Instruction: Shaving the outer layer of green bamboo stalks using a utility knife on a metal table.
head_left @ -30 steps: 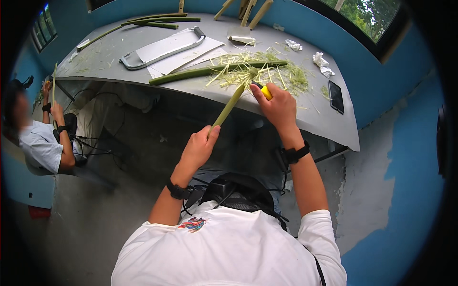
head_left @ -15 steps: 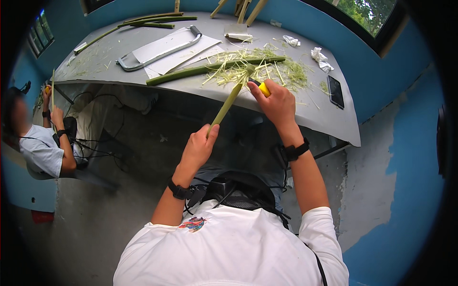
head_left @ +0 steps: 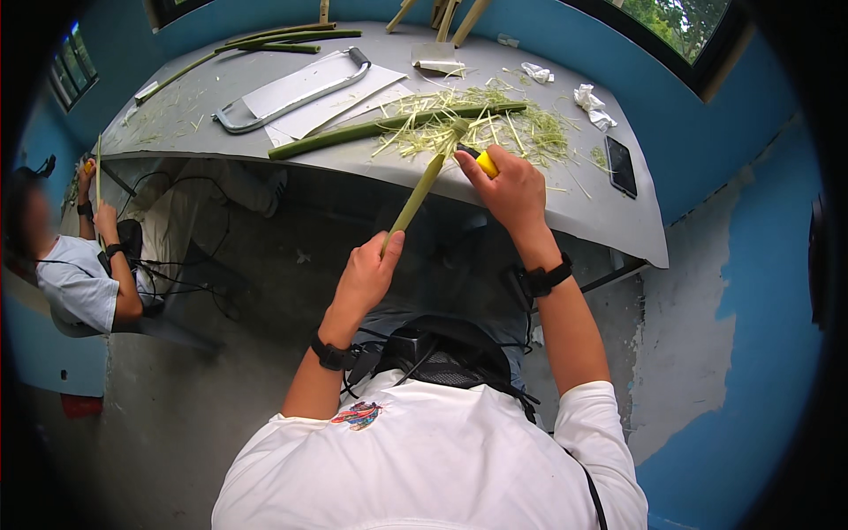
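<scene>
My left hand (head_left: 367, 269) is closed round the lower end of a green bamboo stick (head_left: 418, 201), which slants up and away to the table edge. Pale, peeled patches and curled fibres show near its far end. In my right hand (head_left: 512, 190) is a yellow-and-black utility knife (head_left: 484, 162), its front end close beside the upper part of the stick; the blade is too small to make out. Behind the stick's tip, a thicker green bamboo pole (head_left: 344, 137) lies across the table among a heap of pale green shavings (head_left: 530, 132).
On the grey table (head_left: 636, 225) lie a hacksaw (head_left: 296, 108) over white paper (head_left: 305, 84), more bamboo poles (head_left: 283, 37), crumpled tissues (head_left: 594, 108) and a phone (head_left: 621, 166). At the left sits another person (head_left: 79, 274) holding a thin stick. A blue wall (head_left: 751, 353) stands at the right.
Almost nothing differs. Both hands keep their hold on the stick and the knife, and the whole view has shifted very slightly.
</scene>
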{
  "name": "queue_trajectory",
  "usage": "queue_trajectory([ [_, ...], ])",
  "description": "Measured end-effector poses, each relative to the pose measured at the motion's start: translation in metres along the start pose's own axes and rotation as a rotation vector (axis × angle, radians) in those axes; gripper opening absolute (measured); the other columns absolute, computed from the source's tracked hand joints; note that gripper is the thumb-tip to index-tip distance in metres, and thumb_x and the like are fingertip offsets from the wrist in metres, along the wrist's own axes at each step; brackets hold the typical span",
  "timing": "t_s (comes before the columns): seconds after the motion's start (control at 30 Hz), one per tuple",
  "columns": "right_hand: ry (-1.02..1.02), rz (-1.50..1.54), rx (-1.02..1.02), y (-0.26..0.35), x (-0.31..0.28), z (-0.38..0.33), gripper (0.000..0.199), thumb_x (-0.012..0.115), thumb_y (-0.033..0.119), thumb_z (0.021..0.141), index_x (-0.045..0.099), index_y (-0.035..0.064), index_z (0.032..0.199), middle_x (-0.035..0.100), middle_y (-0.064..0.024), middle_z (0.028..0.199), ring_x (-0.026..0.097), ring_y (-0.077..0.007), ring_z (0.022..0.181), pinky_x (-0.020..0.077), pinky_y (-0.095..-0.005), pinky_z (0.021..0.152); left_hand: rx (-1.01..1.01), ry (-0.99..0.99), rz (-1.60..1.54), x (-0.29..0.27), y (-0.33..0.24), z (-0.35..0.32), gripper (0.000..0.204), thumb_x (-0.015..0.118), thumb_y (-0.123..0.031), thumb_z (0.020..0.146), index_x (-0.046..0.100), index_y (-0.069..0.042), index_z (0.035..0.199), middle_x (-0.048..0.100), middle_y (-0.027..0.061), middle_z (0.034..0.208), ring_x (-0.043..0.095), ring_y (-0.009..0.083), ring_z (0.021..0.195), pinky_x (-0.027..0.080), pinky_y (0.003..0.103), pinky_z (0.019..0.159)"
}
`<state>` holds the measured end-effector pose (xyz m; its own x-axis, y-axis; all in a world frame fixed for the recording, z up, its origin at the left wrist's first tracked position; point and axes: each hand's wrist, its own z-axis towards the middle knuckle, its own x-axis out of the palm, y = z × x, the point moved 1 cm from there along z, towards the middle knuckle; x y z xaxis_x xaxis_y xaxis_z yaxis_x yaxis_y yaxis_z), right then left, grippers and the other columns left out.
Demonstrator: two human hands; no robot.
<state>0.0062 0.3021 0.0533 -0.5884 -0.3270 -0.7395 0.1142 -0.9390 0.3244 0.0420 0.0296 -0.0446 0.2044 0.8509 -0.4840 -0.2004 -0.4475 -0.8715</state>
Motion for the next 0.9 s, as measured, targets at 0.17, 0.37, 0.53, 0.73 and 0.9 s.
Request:
queue_trajectory([
  [0.17,0.025,0.012,-0.038,0.002,-0.001,0.000,0.071,0.072,0.071,0.101,0.059,0.0060,0.074,0.060,-0.0160,0.064,0.064,-0.0408,0.062,0.0484,-0.0498,0.057,-0.061,0.020,-0.092,0.003,0.007,0.000,0.064,0.050,-0.056,0.119,0.059,0.001,0.091,0.053,0.0163,0.068,0.055,0.0306,0.063,0.048,0.044,0.064],
  [0.37,0.020,0.001,-0.034,0.001,0.001,0.001,0.071,0.073,0.071,0.100,0.060,0.0059,0.075,0.061,-0.0160,0.065,0.065,-0.0413,0.063,0.0488,-0.0501,0.058,-0.202,0.154,-0.242,-0.010,0.009,0.003,0.067,0.048,-0.060,0.118,0.056,-0.003,0.086,0.054,0.0029,0.070,0.053,0.0141,0.066,0.047,0.035,0.063],
  [0.53,0.082,0.000,-0.009,-0.006,-0.003,0.002,0.073,0.070,0.073,0.100,0.060,0.0058,0.073,0.063,-0.0165,0.065,0.066,-0.0411,0.063,0.0505,-0.0501,0.059,-0.161,0.184,-0.138,-0.030,-0.002,0.002,0.066,0.048,-0.059,0.119,0.056,-0.002,0.087,0.054,0.0036,0.071,0.053,0.0150,0.066,0.048,0.036,0.064],
  [0.73,0.137,-0.089,-0.160,-0.012,-0.025,0.018,0.076,0.069,0.076,0.099,0.063,0.0060,0.072,0.064,-0.0164,0.065,0.068,-0.0407,0.065,0.0520,-0.0517,0.060,-0.095,0.191,0.056,-0.059,-0.027,-0.003,0.066,0.049,-0.056,0.119,0.057,0.000,0.087,0.051,0.0075,0.068,0.052,0.0195,0.064,0.047,0.040,0.063],
  [0.9,0.080,-0.210,-0.033,-0.066,-0.024,0.027,0.072,0.067,0.075,0.101,0.068,0.0068,0.075,0.069,-0.0184,0.069,0.072,-0.0413,0.068,0.0549,-0.0538,0.063,0.026,0.314,0.177,-0.094,-0.032,-0.003,0.066,0.050,-0.055,0.119,0.060,0.001,0.087,0.051,0.0137,0.067,0.050,0.0289,0.062,0.047,0.044,0.064],
])
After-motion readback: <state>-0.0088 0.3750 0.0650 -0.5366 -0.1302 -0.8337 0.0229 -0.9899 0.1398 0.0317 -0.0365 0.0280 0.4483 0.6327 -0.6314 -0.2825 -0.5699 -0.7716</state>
